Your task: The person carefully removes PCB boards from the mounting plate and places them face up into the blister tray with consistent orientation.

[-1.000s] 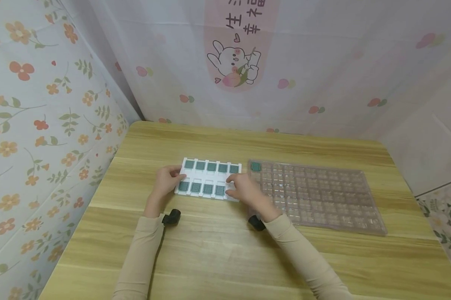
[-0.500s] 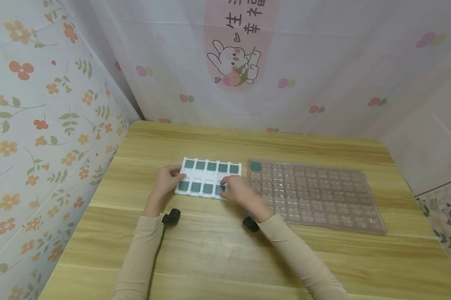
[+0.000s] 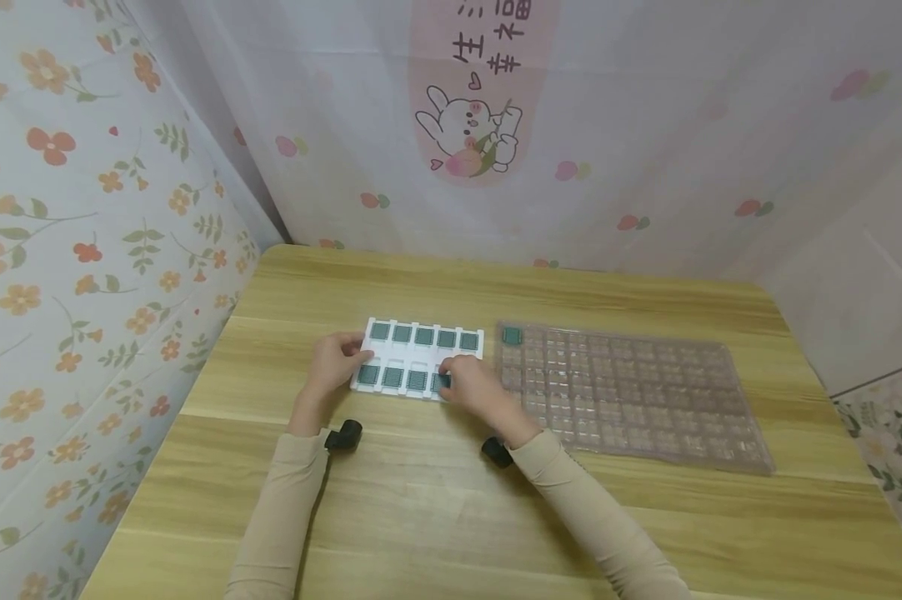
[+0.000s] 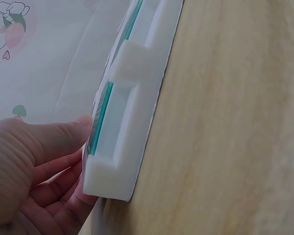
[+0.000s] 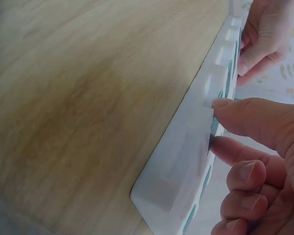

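Note:
A white plastic tray [image 3: 402,354] holds two rows of green square chips with fine grid markings. My left hand [image 3: 334,362] grips the tray's left end; in the left wrist view the thumb [image 4: 63,139] lies on top, at the edge of a chip [image 4: 101,120]. At the near row, my right hand [image 3: 477,387] pinches the rightmost chip [image 3: 437,382] between thumb and index finger, and partly hides it. The right wrist view shows this chip [image 5: 214,128] between thumb and fingertip, at the tray's level. The other right fingers are curled.
To the right lies a large clear tray [image 3: 631,400] with many small compartments. One green chip [image 3: 512,336] sits in its far left corner. Both trays rest on a wooden table [image 3: 421,517]. A printed curtain [image 3: 608,125] hangs behind, with floral cloth [image 3: 83,292] at the left.
My right hand has moved left along the near row, from the tray's right end to the rightmost chip there, and closed on it. The left hand has kept its place.

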Demonstrator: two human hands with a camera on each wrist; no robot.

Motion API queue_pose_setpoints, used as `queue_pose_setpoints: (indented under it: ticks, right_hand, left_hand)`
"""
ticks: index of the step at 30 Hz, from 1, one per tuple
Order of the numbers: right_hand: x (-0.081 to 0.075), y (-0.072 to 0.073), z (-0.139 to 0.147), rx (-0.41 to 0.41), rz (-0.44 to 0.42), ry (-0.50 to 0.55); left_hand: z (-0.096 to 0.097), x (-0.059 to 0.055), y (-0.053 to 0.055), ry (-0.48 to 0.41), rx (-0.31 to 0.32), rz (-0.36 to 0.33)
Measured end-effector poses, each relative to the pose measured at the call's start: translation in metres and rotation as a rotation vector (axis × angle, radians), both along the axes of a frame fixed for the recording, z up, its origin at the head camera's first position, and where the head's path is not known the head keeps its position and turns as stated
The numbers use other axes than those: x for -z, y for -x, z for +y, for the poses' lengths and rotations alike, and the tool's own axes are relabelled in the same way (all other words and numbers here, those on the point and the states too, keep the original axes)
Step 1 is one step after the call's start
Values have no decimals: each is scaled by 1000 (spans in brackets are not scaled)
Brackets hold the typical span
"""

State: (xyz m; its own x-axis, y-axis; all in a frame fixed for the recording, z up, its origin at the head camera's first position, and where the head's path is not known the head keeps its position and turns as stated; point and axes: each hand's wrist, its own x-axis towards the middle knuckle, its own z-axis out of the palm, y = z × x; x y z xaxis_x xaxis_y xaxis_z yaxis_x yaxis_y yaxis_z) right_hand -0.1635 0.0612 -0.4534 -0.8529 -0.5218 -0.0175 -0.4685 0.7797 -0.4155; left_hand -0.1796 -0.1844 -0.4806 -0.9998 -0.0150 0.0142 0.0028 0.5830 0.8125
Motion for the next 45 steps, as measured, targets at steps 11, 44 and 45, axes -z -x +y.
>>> queue_pose_setpoints:
  ticks: [11, 44, 45]
  right_hand:
    - [0, 0, -1, 16, -24, 3]
    - [-6, 4, 13, 19, -46, 64]
    - [-6, 4, 14, 20, -51, 62]
  left_hand:
    - [2, -2, -1, -10, -4, -22]
    - [1, 3, 1, -26, -20, -26]
    - [1, 3, 1, -29, -22, -29]
